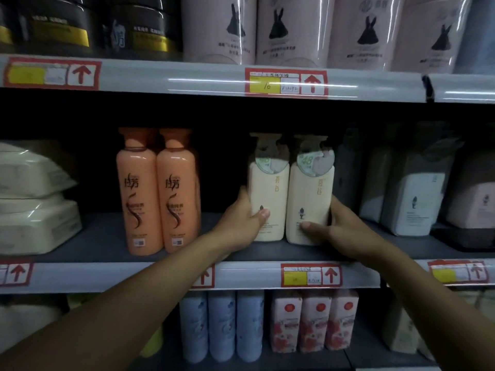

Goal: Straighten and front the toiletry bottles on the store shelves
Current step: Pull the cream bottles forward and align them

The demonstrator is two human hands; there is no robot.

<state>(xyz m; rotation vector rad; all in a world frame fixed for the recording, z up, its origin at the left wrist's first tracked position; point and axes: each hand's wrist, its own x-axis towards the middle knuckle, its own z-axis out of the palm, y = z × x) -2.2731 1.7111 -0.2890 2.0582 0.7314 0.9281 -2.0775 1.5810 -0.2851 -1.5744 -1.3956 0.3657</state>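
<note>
Hands: left hand (242, 223) grips left cream bottle (267, 199), right hand (340, 231) grips right cream bottle (309, 202); slide both fwd to shelf (107, 236) edge, labels front, sides touching.

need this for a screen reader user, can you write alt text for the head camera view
Two hands grip a pair of cream pump bottles standing side by side on the middle shelf: the left hand holds the left cream bottle, the right hand the right cream bottle. Two orange bottles stand to their left, pink rabbit-print bottles on the shelf above.
</note>
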